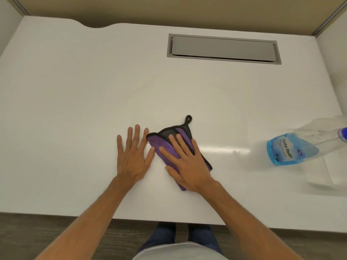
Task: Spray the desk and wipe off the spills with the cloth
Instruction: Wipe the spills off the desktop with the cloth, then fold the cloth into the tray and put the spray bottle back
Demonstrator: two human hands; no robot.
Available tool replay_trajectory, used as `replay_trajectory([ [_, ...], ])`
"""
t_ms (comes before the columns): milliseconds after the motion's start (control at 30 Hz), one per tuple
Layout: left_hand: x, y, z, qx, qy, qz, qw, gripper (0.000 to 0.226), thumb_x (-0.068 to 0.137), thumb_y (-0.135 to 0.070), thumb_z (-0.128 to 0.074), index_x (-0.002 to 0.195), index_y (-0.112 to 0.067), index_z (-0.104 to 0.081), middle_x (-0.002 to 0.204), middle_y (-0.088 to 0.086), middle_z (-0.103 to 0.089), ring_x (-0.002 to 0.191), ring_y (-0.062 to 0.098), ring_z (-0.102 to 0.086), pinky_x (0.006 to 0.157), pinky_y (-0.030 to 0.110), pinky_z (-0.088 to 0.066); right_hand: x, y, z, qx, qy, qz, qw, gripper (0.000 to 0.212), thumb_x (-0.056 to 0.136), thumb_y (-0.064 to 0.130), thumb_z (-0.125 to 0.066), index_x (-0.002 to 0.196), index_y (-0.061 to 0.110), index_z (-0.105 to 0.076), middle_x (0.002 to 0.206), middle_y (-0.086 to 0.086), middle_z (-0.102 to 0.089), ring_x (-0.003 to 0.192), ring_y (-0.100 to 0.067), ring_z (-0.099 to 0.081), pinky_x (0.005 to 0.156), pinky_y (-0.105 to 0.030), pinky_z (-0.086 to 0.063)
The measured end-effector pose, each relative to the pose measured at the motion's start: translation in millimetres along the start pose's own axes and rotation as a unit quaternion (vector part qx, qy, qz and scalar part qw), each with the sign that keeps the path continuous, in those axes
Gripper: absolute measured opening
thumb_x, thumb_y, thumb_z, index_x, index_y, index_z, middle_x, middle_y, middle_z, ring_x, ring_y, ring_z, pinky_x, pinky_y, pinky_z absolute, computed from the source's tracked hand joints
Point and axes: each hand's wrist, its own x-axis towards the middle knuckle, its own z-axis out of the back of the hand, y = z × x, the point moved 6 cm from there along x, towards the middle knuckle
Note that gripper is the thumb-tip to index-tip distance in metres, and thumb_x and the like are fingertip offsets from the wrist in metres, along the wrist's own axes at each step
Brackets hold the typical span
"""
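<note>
A folded purple cloth [165,145] with black trim and a hanging loop lies on the white desk [93,91], near the front middle. My right hand [185,162] presses flat on top of it, fingers spread. Just left of the cloth, my left hand [133,152] rests flat on the bare desk, fingers apart, holding nothing. A clear spray bottle [289,149] of blue cleaner stands at the right, apart from both hands. A wet, shiny streak [225,149] runs between the cloth and the bottle.
A grey cable-tray lid [223,48] is set into the desk at the back right. Beige partition walls [169,8] close off the back and sides. The desk's front edge [112,215] is close to my body, with dark floor below.
</note>
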Motion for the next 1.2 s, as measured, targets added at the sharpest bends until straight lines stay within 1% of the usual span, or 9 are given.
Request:
replay_trajectory([
  [133, -6, -2, 3, -0.012, 0.004, -0.025, 1.0, 0.069, 0.102, -0.053, -0.019, 0.164, -0.024, -0.008, 0.172, 0.007, -0.003, 0.159, 0.027, 0.0, 0.125, 0.06, -0.006, -11, -20, 6, -0.036, 0.034, 0.118, 0.992, 0.063, 0.104, 0.053, -0.032, 0.161, 0.04, -0.008, 0.171, -0.002, -0.001, 0.158, -0.025, 0.003, 0.122, -0.061, -0.013],
  [267, -15, -11, 8, -0.031, 0.008, -0.059, 0.998, 0.069, 0.1, -0.044, -0.025, 0.164, -0.023, -0.01, 0.172, 0.008, -0.003, 0.159, 0.027, -0.001, 0.125, 0.062, -0.009, -19, -37, 17, -0.045, 0.062, 0.148, 0.986, 0.062, 0.105, 0.052, -0.032, 0.16, 0.042, -0.006, 0.171, 0.0, 0.002, 0.158, -0.023, 0.005, 0.123, -0.061, -0.011],
  [367, -18, -23, 16, -0.073, 0.001, -0.067, 0.995, 0.07, 0.099, -0.047, -0.025, 0.163, -0.023, -0.013, 0.172, 0.006, -0.005, 0.159, 0.025, -0.002, 0.126, 0.057, -0.01, -29, -38, 28, -0.014, 0.048, 0.081, 0.995, 0.063, 0.105, 0.052, -0.034, 0.16, 0.041, -0.006, 0.171, 0.0, 0.002, 0.158, -0.024, 0.006, 0.124, -0.06, -0.012],
  [467, -14, -40, 24, -0.12, -0.001, -0.067, 0.991, 0.076, 0.098, -0.063, -0.024, 0.163, -0.026, -0.014, 0.171, 0.002, -0.009, 0.159, 0.021, -0.006, 0.128, 0.048, -0.008, -48, -39, 40, 0.094, -0.013, -0.09, 0.991, 0.066, 0.103, 0.055, -0.038, 0.161, 0.035, -0.013, 0.171, -0.001, -0.003, 0.158, -0.023, -0.002, 0.123, -0.054, -0.022],
  [600, 1, -61, 30, -0.134, 0.021, -0.069, 0.988, 0.081, 0.095, -0.07, -0.035, 0.162, -0.03, -0.017, 0.167, 0.005, -0.029, 0.15, 0.026, -0.033, 0.12, 0.045, -0.027, -80, -48, 50, 0.211, -0.078, -0.358, 0.906, 0.073, 0.098, 0.053, -0.054, 0.16, 0.028, -0.024, 0.167, -0.005, -0.022, 0.151, -0.026, -0.027, 0.117, -0.047, -0.032],
  [700, 14, -76, 35, -0.126, 0.046, -0.071, 0.988, 0.08, 0.095, -0.067, -0.044, 0.159, -0.023, -0.028, 0.154, 0.006, -0.048, 0.134, 0.027, -0.047, 0.108, 0.043, -0.04, -97, -47, 50, 0.278, -0.077, -0.48, 0.829, 0.081, 0.091, 0.05, -0.067, 0.156, 0.02, -0.028, 0.157, -0.008, -0.034, 0.142, -0.026, -0.037, 0.109, -0.043, -0.043],
  [800, 24, -87, 38, -0.161, 0.085, -0.041, 0.982, 0.078, 0.093, -0.062, -0.054, 0.155, -0.019, -0.033, 0.14, 0.007, -0.055, 0.125, 0.028, -0.052, 0.098, 0.042, -0.048, -100, -44, 52, 0.333, -0.093, -0.539, 0.768, 0.079, 0.086, 0.042, -0.076, 0.148, 0.014, -0.037, 0.141, -0.009, -0.047, 0.129, -0.027, -0.048, 0.095, -0.035, -0.05],
  [1000, 43, -90, 42, -0.225, 0.167, 0.074, 0.957, 0.059, 0.086, -0.041, -0.075, 0.126, -0.005, -0.051, 0.118, 0.012, -0.057, 0.106, 0.033, -0.06, 0.08, 0.037, -0.048, -97, -51, 54, 0.396, -0.071, -0.629, 0.665, 0.08, 0.078, 0.032, -0.087, 0.139, 0.004, -0.044, 0.138, -0.017, -0.048, 0.122, -0.035, -0.055, 0.093, -0.041, -0.056],
  [1200, 41, -91, 37, -0.27, 0.229, 0.149, 0.923, 0.037, 0.084, -0.03, -0.076, 0.099, -0.007, -0.051, 0.087, 0.004, -0.054, 0.07, 0.019, -0.053, 0.075, 0.043, -0.058, -98, -55, 45, 0.448, -0.058, -0.634, 0.628, 0.059, 0.075, 0.022, -0.089, 0.119, 0.0, -0.055, 0.118, -0.015, -0.065, 0.094, -0.029, -0.063, 0.07, -0.032, -0.051],
])
